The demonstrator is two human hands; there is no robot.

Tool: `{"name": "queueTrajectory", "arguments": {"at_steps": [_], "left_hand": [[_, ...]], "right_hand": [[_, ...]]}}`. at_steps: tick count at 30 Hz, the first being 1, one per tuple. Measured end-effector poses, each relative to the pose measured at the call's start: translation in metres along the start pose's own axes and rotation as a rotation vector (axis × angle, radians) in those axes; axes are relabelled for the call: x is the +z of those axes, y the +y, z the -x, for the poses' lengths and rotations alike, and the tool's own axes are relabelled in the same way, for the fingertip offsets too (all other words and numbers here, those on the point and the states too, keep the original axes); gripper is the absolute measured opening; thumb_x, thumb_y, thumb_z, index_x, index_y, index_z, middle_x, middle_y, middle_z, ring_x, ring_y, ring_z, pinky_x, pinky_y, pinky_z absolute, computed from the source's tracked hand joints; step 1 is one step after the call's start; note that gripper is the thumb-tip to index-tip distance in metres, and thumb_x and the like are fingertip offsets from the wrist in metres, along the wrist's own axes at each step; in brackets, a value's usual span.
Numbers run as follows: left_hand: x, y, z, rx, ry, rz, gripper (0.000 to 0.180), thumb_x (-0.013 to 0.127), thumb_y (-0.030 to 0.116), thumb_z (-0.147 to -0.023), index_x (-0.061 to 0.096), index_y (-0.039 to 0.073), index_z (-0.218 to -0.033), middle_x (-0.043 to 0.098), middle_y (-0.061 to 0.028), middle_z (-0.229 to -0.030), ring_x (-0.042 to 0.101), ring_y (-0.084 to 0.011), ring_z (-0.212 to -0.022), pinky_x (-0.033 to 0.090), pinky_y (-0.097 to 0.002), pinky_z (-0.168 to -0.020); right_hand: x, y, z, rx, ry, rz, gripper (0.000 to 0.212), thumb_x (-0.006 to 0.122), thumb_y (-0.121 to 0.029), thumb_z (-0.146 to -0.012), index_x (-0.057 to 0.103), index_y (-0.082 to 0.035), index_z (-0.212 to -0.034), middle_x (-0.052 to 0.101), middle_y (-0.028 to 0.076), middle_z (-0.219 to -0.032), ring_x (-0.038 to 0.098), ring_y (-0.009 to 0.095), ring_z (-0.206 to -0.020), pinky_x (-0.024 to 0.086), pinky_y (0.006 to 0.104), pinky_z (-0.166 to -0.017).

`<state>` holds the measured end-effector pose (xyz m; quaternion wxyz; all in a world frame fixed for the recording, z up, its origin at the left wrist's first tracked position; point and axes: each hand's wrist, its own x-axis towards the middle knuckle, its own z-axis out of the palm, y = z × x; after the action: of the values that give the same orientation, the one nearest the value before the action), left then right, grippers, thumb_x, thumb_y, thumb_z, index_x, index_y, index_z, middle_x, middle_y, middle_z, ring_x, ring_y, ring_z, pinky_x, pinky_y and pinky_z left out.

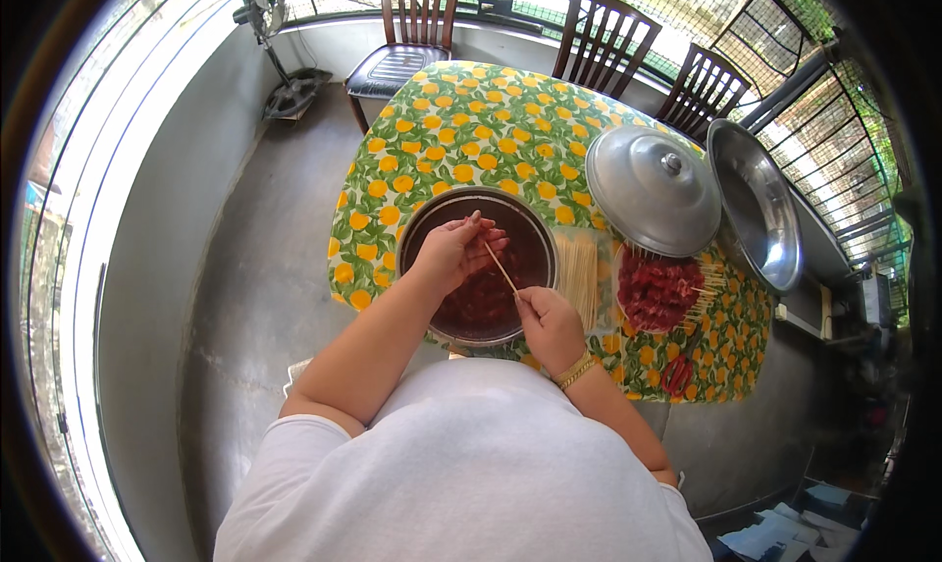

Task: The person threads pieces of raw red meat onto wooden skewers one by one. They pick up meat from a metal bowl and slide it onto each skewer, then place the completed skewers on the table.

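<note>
My right hand (549, 324) pinches a thin wooden skewer (501, 270) near its lower end, the stick slanting up to the left. At the skewer's upper end my left hand (457, 254) is closed with fingers curled around what looks like a small piece of red meat, mostly hidden by the fingers. Both hands are over a round metal pot (404, 230) holding dark red marinade and meat pieces (481, 312). Just right of the pot lies a bundle of bare wooden skewers (579, 272) on clear plastic. Beyond them sits a pile of skewered raw meat (653, 292), sticks pointing right.
A patterned cloth (456, 120) covers the table. A domed metal lid (643, 194) lies at the right, beside a large metal basin (756, 204). Red-handled scissors (677, 375) rest near the front right. Chairs (608, 42) line the far side; a fan (285, 81) stands at far left.
</note>
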<state>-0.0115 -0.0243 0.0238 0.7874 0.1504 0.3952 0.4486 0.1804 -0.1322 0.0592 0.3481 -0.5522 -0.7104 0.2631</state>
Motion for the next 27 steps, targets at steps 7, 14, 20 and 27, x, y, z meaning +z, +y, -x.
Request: {"name": "queueTrajectory", "arguments": {"at_steps": [7,14,20,27], "left_hand": [[0.012,-0.009,0.001,0.035,0.079,-0.006,0.036,0.053,0.034,-0.102,0.053,-0.002,-0.105,0.066,-0.0173,-0.093,0.07,-0.0338,-0.094,0.059,-0.0436,-0.085],[0.02,-0.007,-0.001,0.096,0.057,0.022,0.04,0.054,0.038,-0.1,0.054,-0.002,-0.104,0.067,-0.0183,-0.094,0.07,-0.034,-0.094,0.059,-0.0428,-0.085],[0.03,-0.017,-0.004,0.021,0.044,-0.041,0.037,0.057,0.035,-0.1,0.056,-0.002,-0.104,0.068,-0.0183,-0.094,0.071,-0.0339,-0.092,0.06,-0.0437,-0.084],[-0.005,-0.047,-0.056,-0.035,0.046,-0.945,0.034,0.066,0.039,-0.093,0.064,0.007,-0.106,0.071,-0.0146,-0.095,0.071,-0.0331,-0.09,0.058,-0.044,-0.081]], "right_hand": [[0.006,0.004,0.0,-0.051,-0.033,0.022,0.018,0.058,-0.017,-0.097,0.066,-0.001,-0.099,0.065,0.018,-0.088,0.064,0.035,-0.084,0.051,0.0406,-0.073],[0.002,0.005,0.001,0.139,-0.069,-0.167,0.018,0.063,-0.016,-0.095,0.066,0.001,-0.098,0.066,0.017,-0.084,0.064,0.03,-0.075,0.05,0.0368,-0.067],[-0.002,0.013,0.007,0.19,-0.012,-0.149,0.017,0.065,-0.016,-0.093,0.067,0.001,-0.096,0.067,0.016,-0.082,0.064,0.026,-0.072,0.05,0.0352,-0.064],[-0.007,0.038,0.006,0.403,-0.002,-0.295,0.019,0.065,-0.016,-0.094,0.068,0.002,-0.093,0.063,0.007,-0.067,0.058,0.014,-0.06,0.046,0.0299,-0.057]]}}
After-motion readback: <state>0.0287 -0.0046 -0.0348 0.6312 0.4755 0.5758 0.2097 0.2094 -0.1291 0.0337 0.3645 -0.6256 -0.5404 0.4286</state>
